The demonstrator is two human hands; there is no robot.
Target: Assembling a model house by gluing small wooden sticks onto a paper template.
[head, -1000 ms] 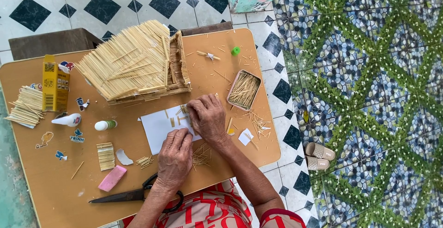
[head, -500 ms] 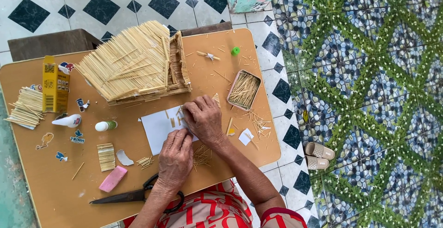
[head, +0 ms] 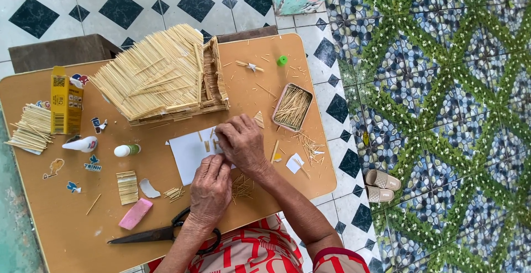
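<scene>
Evidently thin, light and brittle, the small sticks (head: pixel 206 143) are lying on white paper (head: pixel 185 154) mid-table, best pinched at their ends. Both hands, left (head: pixel 210 193) and right (head: pixel 240 143), are pressing there with narrowed fingers, beside the stick house (head: pixel 160 74) and tin (head: pixel 292 107).

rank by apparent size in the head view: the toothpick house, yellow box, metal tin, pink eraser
1. toothpick house, by far the largest
2. yellow box
3. metal tin, close to the box, so that order is unsure
4. pink eraser
</scene>
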